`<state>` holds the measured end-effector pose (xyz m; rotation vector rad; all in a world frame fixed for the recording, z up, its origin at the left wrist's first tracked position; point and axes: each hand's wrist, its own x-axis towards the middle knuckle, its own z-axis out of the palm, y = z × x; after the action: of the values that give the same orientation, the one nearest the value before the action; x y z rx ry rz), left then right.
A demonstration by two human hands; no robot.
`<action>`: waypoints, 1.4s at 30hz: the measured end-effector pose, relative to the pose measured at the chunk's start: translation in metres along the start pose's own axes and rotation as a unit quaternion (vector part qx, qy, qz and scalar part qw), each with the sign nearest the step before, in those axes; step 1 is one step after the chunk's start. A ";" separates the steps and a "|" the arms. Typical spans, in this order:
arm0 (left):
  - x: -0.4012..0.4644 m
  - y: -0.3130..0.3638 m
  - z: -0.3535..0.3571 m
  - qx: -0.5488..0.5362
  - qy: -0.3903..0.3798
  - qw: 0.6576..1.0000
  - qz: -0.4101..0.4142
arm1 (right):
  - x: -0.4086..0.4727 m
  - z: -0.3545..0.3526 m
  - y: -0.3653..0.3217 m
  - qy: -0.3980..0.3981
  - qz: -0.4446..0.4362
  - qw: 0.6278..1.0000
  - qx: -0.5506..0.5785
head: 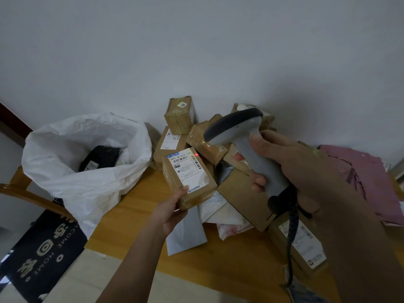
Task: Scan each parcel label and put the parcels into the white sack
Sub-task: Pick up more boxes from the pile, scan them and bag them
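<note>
My left hand grips a small brown cardboard parcel from below, thumb on its lower edge, with its white label facing up. My right hand holds a grey handheld scanner by the handle, its dark-topped head aimed down-left at the parcel. A red scanner spot shows at the label's upper right corner. The white sack stands open at the left on the wooden table, with a black parcel inside.
A heap of brown boxes, grey and white mailer bags and a large flat box lies behind and under my hands. Pink mailers are stacked at the right. A chair back and a dark doormat are at the left.
</note>
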<state>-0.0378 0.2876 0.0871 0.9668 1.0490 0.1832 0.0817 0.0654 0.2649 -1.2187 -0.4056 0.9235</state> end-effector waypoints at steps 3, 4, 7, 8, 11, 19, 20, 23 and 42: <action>0.003 -0.001 0.004 -0.003 -0.004 1.000 0.001 | 0.002 -0.005 -0.002 -0.003 0.002 1.000 -0.001; 0.003 -0.002 0.005 -0.003 -0.003 1.000 0.001 | 0.003 -0.006 -0.002 -0.004 0.002 1.000 -0.003; 0.004 -0.002 0.013 -0.005 0.000 1.000 0.001 | 0.006 -0.011 -0.005 -0.007 0.002 1.000 -0.007; 0.004 -0.001 0.015 -0.005 0.002 1.000 0.001 | 0.007 -0.013 -0.006 -0.008 0.002 1.000 -0.007; 0.005 -0.002 0.022 -0.008 0.004 1.000 0.000 | 0.011 -0.018 -0.008 -0.013 0.003 1.000 -0.011; 0.001 -0.007 0.023 -0.036 0.018 0.999 -0.002 | 0.034 -0.021 -0.001 -0.044 0.030 0.999 0.002; 0.001 -0.007 0.020 -0.043 0.020 0.999 -0.004 | 0.038 -0.018 0.002 -0.042 0.038 0.998 0.006; 0.003 -0.001 0.011 -0.088 0.024 0.996 -0.013 | 0.055 -0.009 0.014 -0.027 0.064 0.997 0.019; 0.130 0.164 -0.130 -0.289 0.042 0.952 0.093 | 0.160 0.079 0.079 0.125 0.080 0.989 0.028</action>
<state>-0.0242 0.5330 0.1066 0.5228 0.9040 0.6547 0.0892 0.2441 0.1870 -1.3111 -0.0827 0.8990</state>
